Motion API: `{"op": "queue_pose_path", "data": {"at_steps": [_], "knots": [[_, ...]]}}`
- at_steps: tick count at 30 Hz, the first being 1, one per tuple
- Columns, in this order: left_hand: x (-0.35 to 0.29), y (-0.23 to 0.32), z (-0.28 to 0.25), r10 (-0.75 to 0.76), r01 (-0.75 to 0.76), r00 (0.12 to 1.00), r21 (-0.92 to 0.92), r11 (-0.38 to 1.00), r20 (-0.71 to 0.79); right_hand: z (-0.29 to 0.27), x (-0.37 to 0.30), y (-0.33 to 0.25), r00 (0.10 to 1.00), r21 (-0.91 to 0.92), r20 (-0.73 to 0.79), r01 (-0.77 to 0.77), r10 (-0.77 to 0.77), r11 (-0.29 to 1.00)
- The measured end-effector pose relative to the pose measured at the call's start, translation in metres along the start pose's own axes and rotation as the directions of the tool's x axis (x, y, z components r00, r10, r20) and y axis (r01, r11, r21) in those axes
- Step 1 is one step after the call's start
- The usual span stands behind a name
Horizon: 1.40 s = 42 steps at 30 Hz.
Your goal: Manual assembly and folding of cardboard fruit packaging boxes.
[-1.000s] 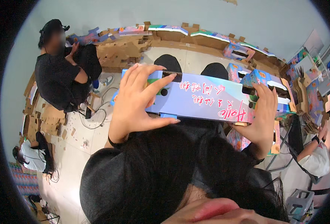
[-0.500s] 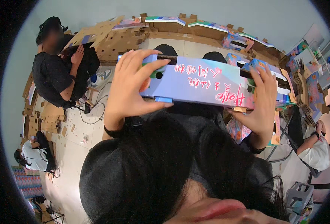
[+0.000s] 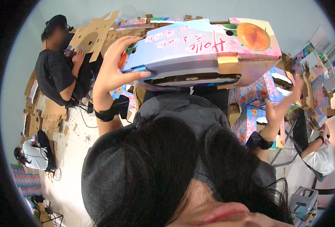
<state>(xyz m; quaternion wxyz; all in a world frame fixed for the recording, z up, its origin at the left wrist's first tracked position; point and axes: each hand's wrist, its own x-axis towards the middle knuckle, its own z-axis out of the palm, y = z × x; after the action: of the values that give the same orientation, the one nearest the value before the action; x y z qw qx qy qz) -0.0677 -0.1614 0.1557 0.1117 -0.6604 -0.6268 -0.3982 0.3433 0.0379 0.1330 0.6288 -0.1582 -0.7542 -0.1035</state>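
A folded cardboard carton [image 3: 167,53], printed in pale blue and pink with a large orange fruit, is held up in front of my chest. Its long cut-out opening shows on the side toward me, with a bare brown tab above it. My left hand [image 3: 114,72] grips the carton's left end, thumb along the near edge and fingers over the far side. Off to the right, apart from the carton, my right hand [image 3: 278,109] has its fingers stretched out and holds nothing visible. Close beside it are other printed cartons [image 3: 253,125].
Cardboard sheets and printed pieces [image 3: 137,22] line the far wall. Upright brown cardboard [image 3: 307,89] stands at the right. A co-worker in black [image 3: 54,70] sits at the left, another person [image 3: 35,156] lower left, a third [image 3: 320,159] at right. A grey stool [image 3: 304,198] stands lower right.
The carton has risen and tilted, now showing its cut-out side and fruit-printed end. My right hand has let go of it and moved right; my left hand still holds on.
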Motion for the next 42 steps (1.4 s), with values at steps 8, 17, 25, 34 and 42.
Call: {"op": "queue_pose_path", "data": {"at_steps": [8,17,25,34,42], "knots": [[-0.001,-0.026,-0.005,-0.042,0.043,0.999,-0.250,0.967,0.008,0.058,-0.114,0.042,0.664,-0.114,0.706,-0.236,0.246,0.965],[-0.009,-0.036,-0.010,-0.139,0.153,0.988,-0.384,0.910,0.066,0.135,-0.111,0.046,0.556,0.335,0.783,-0.755,0.280,0.563],[-0.012,-0.039,-0.009,-0.110,0.114,0.993,-0.357,0.927,0.030,0.139,-0.084,0.041,0.602,0.364,0.770,-0.685,0.209,0.631],[-0.004,-0.017,-0.009,-0.024,0.030,0.999,-0.157,0.987,0.038,0.128,-0.084,0.016,0.498,0.288,0.774,-0.827,0.392,0.482],[-0.017,0.015,-0.018,-0.097,0.094,0.995,-0.188,0.978,-0.003,0.117,-0.063,0.025,0.660,0.354,0.646,-0.704,0.383,0.616]]}}
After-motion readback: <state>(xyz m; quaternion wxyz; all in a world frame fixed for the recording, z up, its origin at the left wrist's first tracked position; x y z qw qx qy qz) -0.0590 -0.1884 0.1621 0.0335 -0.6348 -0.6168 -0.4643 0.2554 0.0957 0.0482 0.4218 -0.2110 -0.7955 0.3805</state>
